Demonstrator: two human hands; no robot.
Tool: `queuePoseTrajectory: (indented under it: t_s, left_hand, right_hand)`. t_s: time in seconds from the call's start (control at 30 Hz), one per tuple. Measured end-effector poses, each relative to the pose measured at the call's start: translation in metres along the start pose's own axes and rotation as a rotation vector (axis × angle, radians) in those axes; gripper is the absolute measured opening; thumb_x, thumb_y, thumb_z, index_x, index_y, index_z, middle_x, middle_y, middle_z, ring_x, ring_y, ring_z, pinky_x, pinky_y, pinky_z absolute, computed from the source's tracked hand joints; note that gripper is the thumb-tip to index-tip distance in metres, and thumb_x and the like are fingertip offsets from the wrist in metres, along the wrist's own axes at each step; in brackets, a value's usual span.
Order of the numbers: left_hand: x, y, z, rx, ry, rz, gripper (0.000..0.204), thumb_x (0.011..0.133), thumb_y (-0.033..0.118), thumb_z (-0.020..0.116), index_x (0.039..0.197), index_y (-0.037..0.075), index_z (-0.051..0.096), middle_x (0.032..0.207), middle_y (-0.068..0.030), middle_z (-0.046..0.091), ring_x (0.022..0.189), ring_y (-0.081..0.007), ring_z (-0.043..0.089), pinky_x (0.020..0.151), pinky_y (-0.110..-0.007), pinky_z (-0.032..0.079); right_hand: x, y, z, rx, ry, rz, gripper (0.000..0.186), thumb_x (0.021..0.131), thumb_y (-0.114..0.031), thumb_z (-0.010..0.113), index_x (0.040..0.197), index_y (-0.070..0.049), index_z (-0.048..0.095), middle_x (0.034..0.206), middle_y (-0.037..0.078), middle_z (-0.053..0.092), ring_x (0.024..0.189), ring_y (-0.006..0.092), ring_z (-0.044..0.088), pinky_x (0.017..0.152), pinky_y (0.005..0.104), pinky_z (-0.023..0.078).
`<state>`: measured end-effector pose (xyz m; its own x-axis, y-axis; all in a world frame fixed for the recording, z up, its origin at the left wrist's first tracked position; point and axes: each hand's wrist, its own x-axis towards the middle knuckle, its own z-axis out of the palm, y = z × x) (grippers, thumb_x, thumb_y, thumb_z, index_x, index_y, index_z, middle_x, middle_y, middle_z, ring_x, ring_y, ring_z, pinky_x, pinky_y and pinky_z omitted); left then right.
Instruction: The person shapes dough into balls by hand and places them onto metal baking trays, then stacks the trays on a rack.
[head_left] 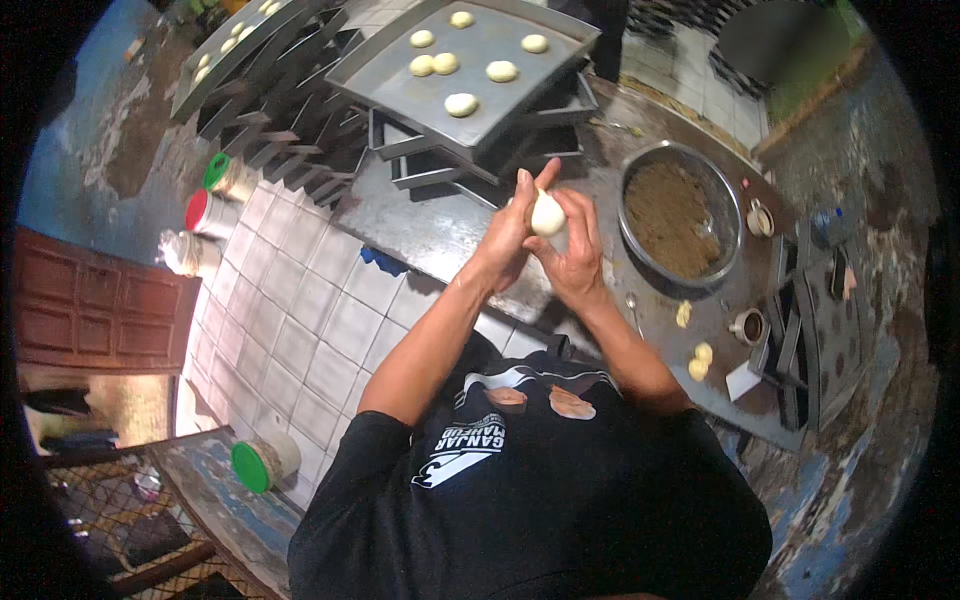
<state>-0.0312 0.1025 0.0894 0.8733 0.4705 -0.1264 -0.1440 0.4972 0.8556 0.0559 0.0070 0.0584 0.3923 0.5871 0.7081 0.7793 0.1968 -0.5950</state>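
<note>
A person in a black T-shirt (560, 490) holds a pale dough ball (547, 214) between both hands over the near edge of a metal worktable (420, 212), the left hand (508, 228) pressed to its left side and the fingers and thumb of the right hand (574, 243) curled around its right. Beyond them, seven pale balls sit on the top tray (490, 45) of a stack; to the right stands a metal bowl (627, 213) of brown, crumbly filling (670, 215), with small yellowish dough pieces (701, 361) lying nearer.

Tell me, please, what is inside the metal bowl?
Crumbly brown mass fills most of the bowl; some bare wall shows on the right. The bottom under it is covered.
</note>
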Motion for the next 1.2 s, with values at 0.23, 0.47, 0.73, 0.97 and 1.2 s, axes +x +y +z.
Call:
queuePoseTrajectory:
  t_s: [0.23, 0.47, 0.73, 0.97, 1.2]
  left_hand:
    - [0.023, 0.075, -0.13, 0.192, 0.308, 0.296, 0.049, 0.108, 0.039, 0.043, 0.141, 0.006, 0.057, 0.138, -0.0154, 0.06, 0.144, -0.0229, 0.035, 0.115, -0.039, 0.031]
    - [0.036, 0.154, -0.283, 0.034, 0.475, 0.571, 0.078, 0.098, 0.03, 0.064, 0.157, 0.002, 0.021, 0.159, -0.0186, 0.033, 0.133, -0.0242, 0.048, 0.107, -0.037, 0.041]
    - [-0.038, 0.152, -0.405, 0.153, 0.797, 0.4, 0.049, 0.1, 0.012, 0.058, 0.146, 0.003, 0.045, 0.144, -0.0106, 0.051, 0.12, -0.0191, 0.055, 0.097, -0.033, 0.047]
    - [-0.006, 0.191, -0.404, 0.163, 0.676, 0.313, 0.047, 0.099, 0.009, 0.058, 0.144, 0.002, 0.048, 0.132, -0.0114, 0.058, 0.115, -0.0164, 0.057, 0.092, -0.028, 0.047]
    - [0.011, 0.195, -0.351, 0.3, 0.507, 0.501, 0.037, 0.099, 0.007, 0.056, 0.136, 0.0, 0.054, 0.122, -0.0099, 0.064, 0.105, -0.0147, 0.063, 0.087, -0.03, 0.053]
  right_hand:
    - [0.11, -0.033, 0.137, 1.146, -0.393, 1.042, 0.044, 0.106, -0.04, 0.048, 0.125, -0.002, 0.059, 0.122, 0.007, 0.063, 0.11, 0.0161, 0.06, 0.095, 0.0361, 0.048]
    - [0.288, 0.059, 0.334, 0.124, -0.5, 0.42, 0.045, 0.093, -0.033, 0.067, 0.118, 0.004, 0.06, 0.097, 0.015, 0.069, 0.087, 0.0246, 0.065, 0.082, 0.0362, 0.05]
    - [0.315, 0.158, 0.454, -0.4, -0.82, -0.186, 0.04, 0.096, -0.021, 0.057, 0.122, 0.009, 0.054, 0.139, 0.035, 0.048, 0.127, 0.0482, 0.047, 0.108, 0.0508, 0.04]
    - [0.331, 0.169, 0.448, 0.08, -1.067, 0.252, 0.083, 0.104, -0.061, 0.025, 0.155, 0.004, 0.023, 0.164, 0.023, 0.017, 0.154, 0.0306, 0.012, 0.125, 0.0391, 0.007]
    - [0.333, 0.18, 0.285, -0.06, -0.799, 0.609, 0.069, 0.096, -0.03, 0.068, 0.15, 0.0, 0.037, 0.122, 0.013, 0.066, 0.109, 0.0193, 0.063, 0.096, 0.0328, 0.049]
